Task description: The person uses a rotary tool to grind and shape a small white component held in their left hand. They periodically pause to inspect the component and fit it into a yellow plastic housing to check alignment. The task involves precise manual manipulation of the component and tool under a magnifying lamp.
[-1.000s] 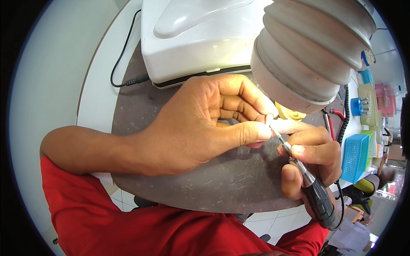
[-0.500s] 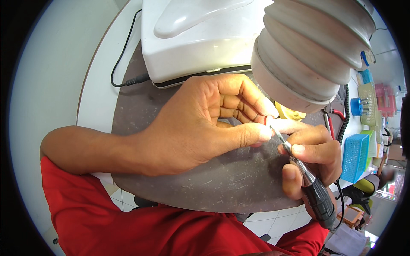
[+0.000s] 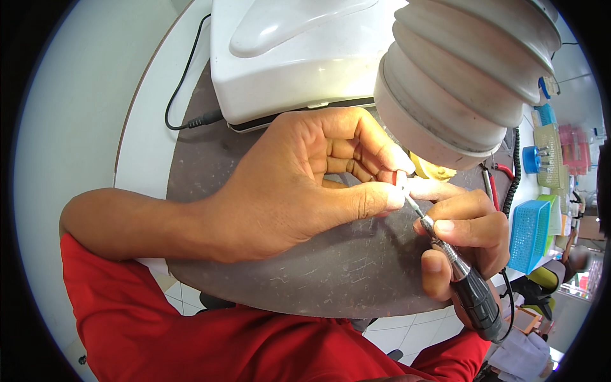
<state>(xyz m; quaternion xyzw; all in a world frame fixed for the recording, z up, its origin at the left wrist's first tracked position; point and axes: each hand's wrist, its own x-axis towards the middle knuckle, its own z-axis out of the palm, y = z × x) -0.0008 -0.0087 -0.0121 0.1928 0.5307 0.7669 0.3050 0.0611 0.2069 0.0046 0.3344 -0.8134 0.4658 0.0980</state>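
I see 1 small red-and-white piece [image 3: 401, 179] right of centre, pinched by the left hand [image 3: 299, 184]. The right hand [image 3: 476, 230] grips a rotary handpiece [image 3: 454, 258], its tip at or just beside that piece. A ribbed hose [image 3: 468, 76] occupies the frame's upper right; a white machine [image 3: 293, 70] sits at upper centre.

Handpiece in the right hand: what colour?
Handpiece: black at the rear, silver toward the front; shows in the head view.
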